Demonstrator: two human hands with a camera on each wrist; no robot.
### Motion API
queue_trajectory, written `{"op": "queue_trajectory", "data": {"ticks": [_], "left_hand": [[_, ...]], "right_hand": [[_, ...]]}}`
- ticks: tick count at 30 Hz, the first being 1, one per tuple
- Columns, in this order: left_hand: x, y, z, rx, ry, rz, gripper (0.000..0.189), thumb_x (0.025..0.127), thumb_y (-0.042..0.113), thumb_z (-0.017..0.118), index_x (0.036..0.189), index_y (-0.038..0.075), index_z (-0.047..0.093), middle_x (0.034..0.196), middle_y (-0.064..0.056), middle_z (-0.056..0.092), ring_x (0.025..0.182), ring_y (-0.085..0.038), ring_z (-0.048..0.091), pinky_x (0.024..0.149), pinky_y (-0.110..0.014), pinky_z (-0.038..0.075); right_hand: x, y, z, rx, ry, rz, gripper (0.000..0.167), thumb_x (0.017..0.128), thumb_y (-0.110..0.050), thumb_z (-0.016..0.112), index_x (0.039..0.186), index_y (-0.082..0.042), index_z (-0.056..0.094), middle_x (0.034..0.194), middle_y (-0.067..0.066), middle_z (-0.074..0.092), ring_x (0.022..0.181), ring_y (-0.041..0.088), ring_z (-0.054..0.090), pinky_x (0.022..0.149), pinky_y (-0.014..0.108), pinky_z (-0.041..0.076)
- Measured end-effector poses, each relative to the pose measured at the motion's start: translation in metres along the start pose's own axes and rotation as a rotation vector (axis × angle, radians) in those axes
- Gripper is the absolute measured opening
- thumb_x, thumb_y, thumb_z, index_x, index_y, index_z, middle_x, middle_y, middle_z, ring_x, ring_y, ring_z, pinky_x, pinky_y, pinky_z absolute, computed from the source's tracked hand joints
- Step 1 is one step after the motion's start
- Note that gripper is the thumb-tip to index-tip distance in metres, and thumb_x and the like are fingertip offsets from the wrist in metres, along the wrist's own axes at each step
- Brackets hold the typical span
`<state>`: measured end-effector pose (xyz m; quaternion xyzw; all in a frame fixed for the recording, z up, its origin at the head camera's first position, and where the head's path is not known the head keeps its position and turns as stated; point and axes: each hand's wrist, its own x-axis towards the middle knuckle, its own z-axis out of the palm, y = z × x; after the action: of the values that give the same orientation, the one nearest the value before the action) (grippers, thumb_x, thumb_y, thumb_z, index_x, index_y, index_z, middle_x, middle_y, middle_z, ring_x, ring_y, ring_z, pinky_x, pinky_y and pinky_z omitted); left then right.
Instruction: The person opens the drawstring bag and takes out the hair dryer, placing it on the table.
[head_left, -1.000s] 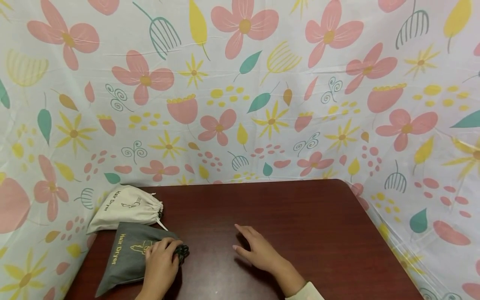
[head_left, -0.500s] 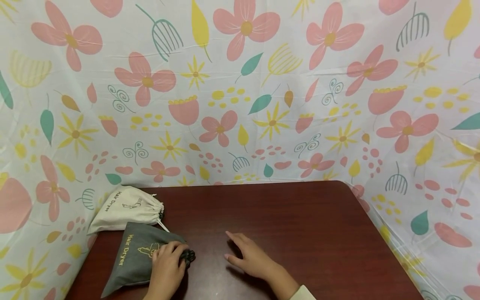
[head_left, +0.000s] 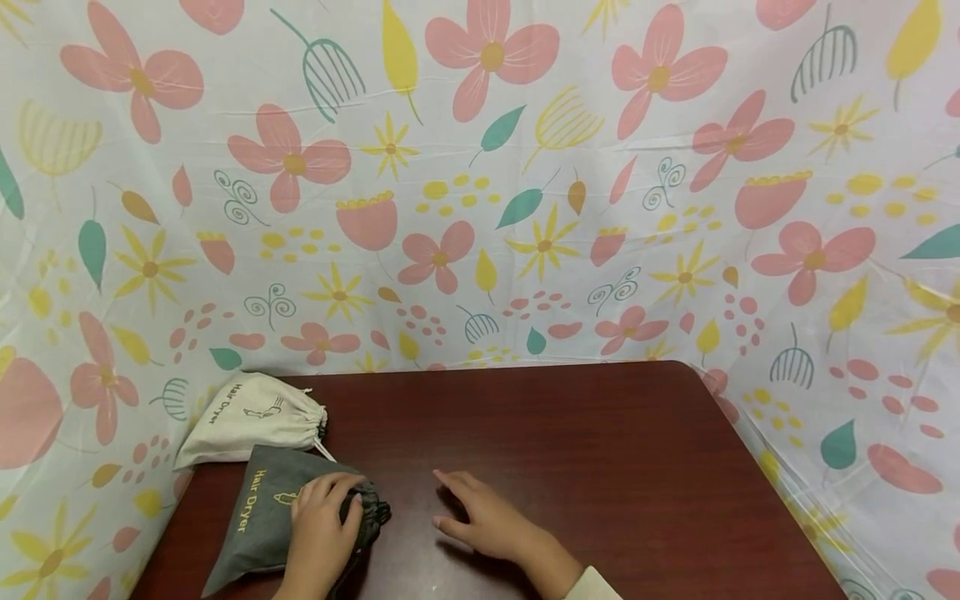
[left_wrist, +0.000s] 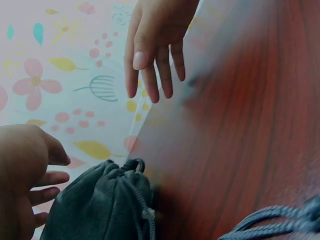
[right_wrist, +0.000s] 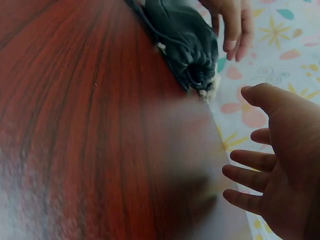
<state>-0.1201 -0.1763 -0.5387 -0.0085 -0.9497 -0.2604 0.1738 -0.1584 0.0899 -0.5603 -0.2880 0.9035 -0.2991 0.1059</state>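
Gray bag (head_left: 268, 529) just let go, now unheld; left hand (head_left: 322, 521) loosely spread over it; right hand (head_left: 487, 518) spread, nearer

"Hair Dryer" in yellow on dark grey cloth drawstring bag (head_left: 262, 533); same words, black, on off-white cloth drawstring bag (head_left: 243, 429). Line icon (head_left: 262, 411) on both, probably a dryer.
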Motion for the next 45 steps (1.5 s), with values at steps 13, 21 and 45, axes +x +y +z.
{"op": "queue_trajectory", "data": {"ticks": [13,21,45], "left_hand": [[0.008,-0.030,-0.015,-0.015,0.224,-0.089,0.025,0.089,0.002,0.070,0.113,0.004,0.074,0.114,-0.019,0.066,0.113,-0.043,0.052,0.092,-0.063,0.033],[0.015,-0.049,-0.026,0.000,0.203,-0.177,0.027,0.091,0.004,0.065,0.117,0.002,0.071,0.120,-0.023,0.061,0.118,-0.048,0.047,0.097,-0.070,0.028],[0.017,-0.077,-0.041,0.075,0.004,-0.506,0.054,0.099,0.026,0.055,0.144,-0.003,0.045,0.137,-0.036,0.040,0.120,-0.060,0.041,0.091,-0.073,0.034]], "right_hand": [[0.012,-0.019,0.012,-0.054,-0.071,-0.072,0.074,0.100,-0.060,0.050,0.160,-0.024,0.029,0.154,-0.001,0.046,0.138,0.023,0.052,0.110,0.044,0.046],[0.022,-0.025,0.021,-0.055,-0.088,-0.104,0.071,0.101,-0.057,0.051,0.160,-0.022,0.031,0.153,-0.001,0.048,0.139,0.021,0.051,0.111,0.041,0.046],[0.047,-0.040,0.043,-0.115,-0.058,-0.185,0.070,0.100,-0.049,0.058,0.158,-0.020,0.033,0.148,0.000,0.053,0.135,0.017,0.053,0.109,0.034,0.046]]}}
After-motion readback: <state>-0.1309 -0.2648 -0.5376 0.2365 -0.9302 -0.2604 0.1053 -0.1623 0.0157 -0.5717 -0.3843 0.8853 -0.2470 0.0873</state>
